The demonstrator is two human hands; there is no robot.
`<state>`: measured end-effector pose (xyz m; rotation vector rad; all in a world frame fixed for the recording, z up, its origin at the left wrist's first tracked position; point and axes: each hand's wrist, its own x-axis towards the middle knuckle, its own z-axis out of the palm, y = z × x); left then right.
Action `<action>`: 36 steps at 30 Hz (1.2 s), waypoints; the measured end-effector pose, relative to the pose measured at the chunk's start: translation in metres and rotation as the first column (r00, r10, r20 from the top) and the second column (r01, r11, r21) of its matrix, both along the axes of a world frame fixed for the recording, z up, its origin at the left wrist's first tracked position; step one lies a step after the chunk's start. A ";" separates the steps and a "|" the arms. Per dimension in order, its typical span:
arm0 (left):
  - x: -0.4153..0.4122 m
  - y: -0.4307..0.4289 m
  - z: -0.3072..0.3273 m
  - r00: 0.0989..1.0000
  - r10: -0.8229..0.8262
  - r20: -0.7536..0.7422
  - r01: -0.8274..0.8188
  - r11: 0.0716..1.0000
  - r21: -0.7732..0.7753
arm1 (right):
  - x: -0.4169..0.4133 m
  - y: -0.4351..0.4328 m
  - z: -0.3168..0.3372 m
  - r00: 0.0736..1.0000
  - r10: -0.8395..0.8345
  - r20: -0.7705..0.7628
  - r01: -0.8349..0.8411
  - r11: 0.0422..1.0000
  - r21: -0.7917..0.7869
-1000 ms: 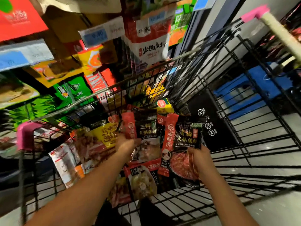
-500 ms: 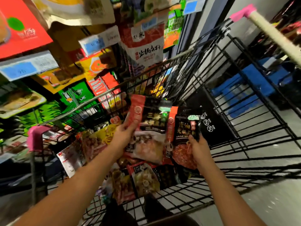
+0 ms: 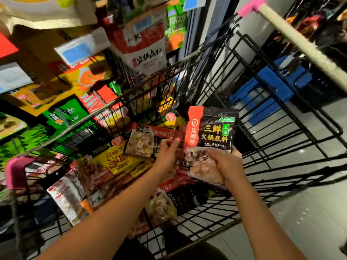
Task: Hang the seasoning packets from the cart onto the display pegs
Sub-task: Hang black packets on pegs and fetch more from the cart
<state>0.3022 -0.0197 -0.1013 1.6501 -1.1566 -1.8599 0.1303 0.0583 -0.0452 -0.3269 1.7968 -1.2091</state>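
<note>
Head view: a person stands over a wire cart (image 3: 221,76) heaped with seasoning packets (image 3: 116,162), beside a display where hanging packets (image 3: 142,51) crowd the racks. The right hand (image 3: 225,164) has a full grip on the lower half of a black-and-red packet (image 3: 212,128), holding it upright above the heap. The left hand (image 3: 165,156) is down on a second packet (image 3: 140,143) lying atop the pile, fingers curled at its right edge; whether that grip has closed cannot be told. The step in hand appears to be gathering packets from the cart. Next, the raised packet would need carrying up and left to the display, with its top edge lined up on a free peg. The pegs themselves are not clearly visible.
</note>
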 end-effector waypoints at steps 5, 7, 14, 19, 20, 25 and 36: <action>0.058 0.018 -0.074 0.664 -0.640 0.386 0.621 0.760 0.192 | -0.046 0.003 0.013 0.923 -0.107 -0.369 0.106 0.994 -0.022; 0.069 0.029 -0.095 0.407 -0.775 0.483 0.741 0.590 0.322 | -0.063 0.009 0.011 0.885 -0.132 -0.446 0.140 0.990 -0.016; 0.078 0.031 -0.090 0.485 -0.763 0.427 0.754 0.612 0.236 | -0.073 0.018 0.009 0.901 -0.198 -0.387 0.200 0.979 -0.034; 0.094 -0.006 -0.035 0.936 -0.253 0.242 0.247 0.967 0.059 | -0.063 0.012 0.002 0.944 -0.152 -0.294 0.161 0.987 0.008; 0.095 -0.013 -0.022 0.972 -0.123 0.202 0.117 0.992 0.039 | -0.060 0.014 -0.001 0.954 -0.125 -0.272 0.140 0.989 0.036; 0.075 -0.043 0.036 0.986 0.099 -0.137 -0.081 0.988 0.131 | -0.036 0.004 -0.001 0.969 0.076 -0.237 -0.036 0.985 0.171; 0.000 -0.012 0.046 0.984 -0.134 -0.115 0.141 0.989 0.049 | 0.010 0.005 -0.007 0.979 0.063 0.194 -0.063 0.998 -0.003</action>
